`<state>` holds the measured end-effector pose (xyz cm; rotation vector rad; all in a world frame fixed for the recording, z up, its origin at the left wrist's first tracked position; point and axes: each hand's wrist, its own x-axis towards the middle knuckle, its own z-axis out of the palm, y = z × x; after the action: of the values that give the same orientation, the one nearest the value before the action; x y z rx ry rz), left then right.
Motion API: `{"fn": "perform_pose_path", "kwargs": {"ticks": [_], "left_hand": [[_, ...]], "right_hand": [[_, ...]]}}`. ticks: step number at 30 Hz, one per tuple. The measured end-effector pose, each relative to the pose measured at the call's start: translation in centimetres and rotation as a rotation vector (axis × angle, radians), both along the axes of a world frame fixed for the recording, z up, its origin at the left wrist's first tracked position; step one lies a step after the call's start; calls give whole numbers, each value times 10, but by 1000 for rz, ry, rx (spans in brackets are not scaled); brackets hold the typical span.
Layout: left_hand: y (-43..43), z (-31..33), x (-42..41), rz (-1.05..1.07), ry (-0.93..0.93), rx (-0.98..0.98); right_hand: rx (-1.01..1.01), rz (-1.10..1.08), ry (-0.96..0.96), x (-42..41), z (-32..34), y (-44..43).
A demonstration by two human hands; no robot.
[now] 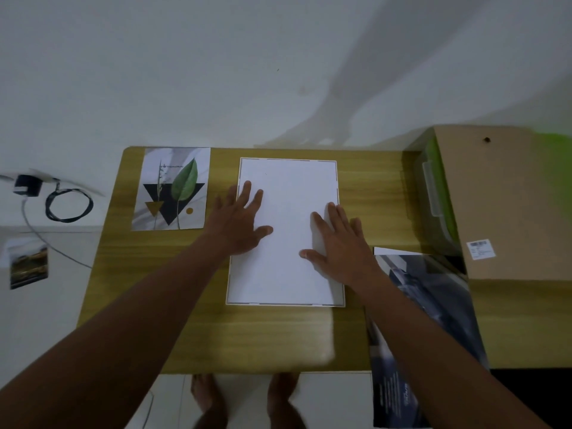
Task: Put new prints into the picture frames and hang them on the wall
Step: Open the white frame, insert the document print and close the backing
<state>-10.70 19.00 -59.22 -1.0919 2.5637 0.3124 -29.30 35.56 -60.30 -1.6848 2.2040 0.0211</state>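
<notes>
Left hand: the left hand (240,218) is lying flat on the left side of the white sheet (284,267), with its fingers spread out.
Left grip: it is opening wide and holding nothing.
Right hand: the right hand (335,243) is lying flat on the right side of the same sheet, with its fingers straight and a little apart.
Right grip: it is wide too, touching the sheet but not holding it.
White sheet: it is lying blank side up inside the picture frame (284,304) and filling almost all of it.
Picture frame: it is lying flat in the middle of the tabletop (247,335), showing only a thin pale rim round the sheet.
Leaf print: the leaf print (171,188) is lying at the far left of the tabletop, near the frame but not touching it.
Dark print: the dark print (433,305) is lying on the right and hanging over the near edge, with the right arm crossing over it.
Cardboard box: the cardboard box (510,205) is sitting at the far right.
Green tub: the green tub (436,187) is sitting just beside the box, between it and the frame.
Charger: the charger (28,185) and its looped cable (69,205) are lying off to the left of the tabletop.
Feet: two bare feet (207,397) are standing on the floor by the near edge.
</notes>
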Motion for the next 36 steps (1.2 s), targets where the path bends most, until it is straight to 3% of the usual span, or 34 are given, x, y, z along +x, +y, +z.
{"fn": "perform_pose_path", "kwargs": {"ticks": [6, 27, 36], "left_hand": [[12, 3, 15, -64, 116, 17], [27, -2, 30, -58, 121, 41], [31, -7, 33, -64, 119, 15]], "right_hand": [[34, 13, -85, 0, 5, 4], [22, -8, -66, 6, 5, 20], [11, -59, -164, 3, 6, 18]]}}
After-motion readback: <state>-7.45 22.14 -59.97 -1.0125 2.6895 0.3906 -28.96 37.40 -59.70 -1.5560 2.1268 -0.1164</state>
